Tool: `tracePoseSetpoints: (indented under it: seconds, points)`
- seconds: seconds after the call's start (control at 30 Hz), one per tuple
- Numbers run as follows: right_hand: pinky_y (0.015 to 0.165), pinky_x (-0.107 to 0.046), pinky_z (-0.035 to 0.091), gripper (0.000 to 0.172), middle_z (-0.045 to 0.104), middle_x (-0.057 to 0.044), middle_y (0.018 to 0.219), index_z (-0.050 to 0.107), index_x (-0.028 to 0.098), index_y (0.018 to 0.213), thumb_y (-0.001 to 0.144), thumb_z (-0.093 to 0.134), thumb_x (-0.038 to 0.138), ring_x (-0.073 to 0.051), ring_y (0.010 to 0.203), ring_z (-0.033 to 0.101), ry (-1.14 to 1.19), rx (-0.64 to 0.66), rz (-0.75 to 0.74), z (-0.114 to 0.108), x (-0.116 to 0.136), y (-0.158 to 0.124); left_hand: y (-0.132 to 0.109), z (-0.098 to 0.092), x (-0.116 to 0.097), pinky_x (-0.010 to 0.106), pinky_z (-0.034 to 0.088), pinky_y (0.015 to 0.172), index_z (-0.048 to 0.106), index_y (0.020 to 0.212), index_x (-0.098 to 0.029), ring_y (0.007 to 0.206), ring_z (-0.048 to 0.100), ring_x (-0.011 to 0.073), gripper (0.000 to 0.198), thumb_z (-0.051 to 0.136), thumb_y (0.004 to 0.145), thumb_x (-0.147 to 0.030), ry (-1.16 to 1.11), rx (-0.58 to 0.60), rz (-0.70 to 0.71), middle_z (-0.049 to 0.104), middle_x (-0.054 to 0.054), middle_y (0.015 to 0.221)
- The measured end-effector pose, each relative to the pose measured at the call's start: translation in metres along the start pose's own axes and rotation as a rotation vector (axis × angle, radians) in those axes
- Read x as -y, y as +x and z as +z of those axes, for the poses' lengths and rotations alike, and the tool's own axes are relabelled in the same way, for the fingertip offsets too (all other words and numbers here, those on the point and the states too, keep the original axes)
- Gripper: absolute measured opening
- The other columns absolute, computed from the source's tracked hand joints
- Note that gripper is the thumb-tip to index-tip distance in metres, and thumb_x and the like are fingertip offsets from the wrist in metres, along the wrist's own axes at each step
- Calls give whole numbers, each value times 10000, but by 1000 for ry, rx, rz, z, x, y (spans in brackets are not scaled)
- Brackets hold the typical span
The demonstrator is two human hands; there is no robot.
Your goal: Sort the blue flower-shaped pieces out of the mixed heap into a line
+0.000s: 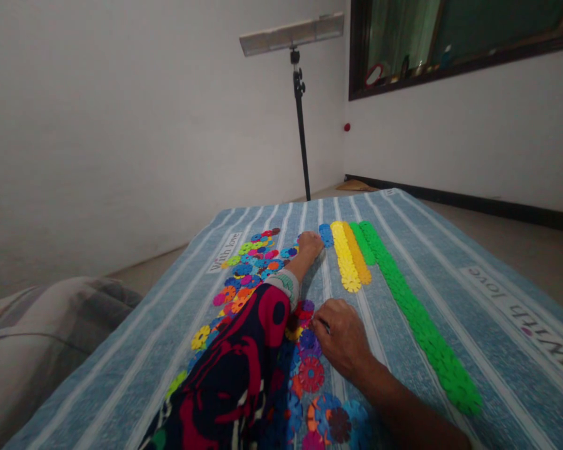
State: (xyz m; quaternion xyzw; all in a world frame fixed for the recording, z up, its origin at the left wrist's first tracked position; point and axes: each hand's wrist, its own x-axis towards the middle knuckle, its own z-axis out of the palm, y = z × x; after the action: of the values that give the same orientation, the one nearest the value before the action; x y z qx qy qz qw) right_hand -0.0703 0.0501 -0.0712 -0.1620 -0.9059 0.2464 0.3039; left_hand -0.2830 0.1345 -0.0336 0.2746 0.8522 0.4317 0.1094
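Left hand (312, 242): curled, grip hidden; blue row (326, 235) just beside, at its 3 o'clock. Right hand (343, 334): fingers narrow (hold, cannot tell); loose discs (311, 374) at its 8 o'clock. Advisable: discs flat, evenly overlapped, parallel to 2 green rows (413, 306).

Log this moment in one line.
left hand: at short blue notched-disc row | right hand: beside loose mixed-colour notched discs | long green row: rightmost

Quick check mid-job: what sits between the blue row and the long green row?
In the head view, three rows lie between the blue row and the long green row: yellow, orange-yellow and short green.
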Motion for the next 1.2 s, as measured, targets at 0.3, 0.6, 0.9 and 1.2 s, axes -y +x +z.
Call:
tracePoseSetpoints:
  seconds: [0.3, 0.6, 0.9, 1.2]
  points:
    - [760, -289, 357, 146, 635, -19, 784, 678, 204, 754, 828, 560, 161, -170, 817, 544, 128, 12, 81, -2, -9, 4, -80, -51, 5, 190, 380, 519, 696, 670, -135, 520, 513, 93, 84, 614, 649, -137, 97, 444, 243, 584, -28, 522]
    - [741, -281, 372, 178, 642, -20, 760, 710, 215, 763, 824, 554, 155, -170, 808, 549, 114, 28, 76, -5, -12, 3, -188, -115, -2, 202, 381, 627, 695, 726, -164, 671, 543, 104, 90, 619, 713, -118, 433, 571, 507, 632, -17, 702]
    - [769, -290, 383, 167, 652, -31, 780, 709, 190, 758, 822, 561, 147, -176, 822, 555, 122, 36, 61, -7, -13, 3, -251, -106, 2, 250, 347, 586, 635, 742, -183, 695, 523, 146, 276, 658, 797, -452, 646, 883, 682, 620, 34, 801]
    - [768, -285, 383, 169, 652, -23, 778, 710, 205, 750, 808, 568, 135, -170, 817, 552, 126, 22, 69, -6, -12, 3, -249, -99, 5, 239, 355, 606, 625, 753, -176, 702, 518, 134, 185, 706, 734, -341, 563, 878, 571, 622, 12, 796]
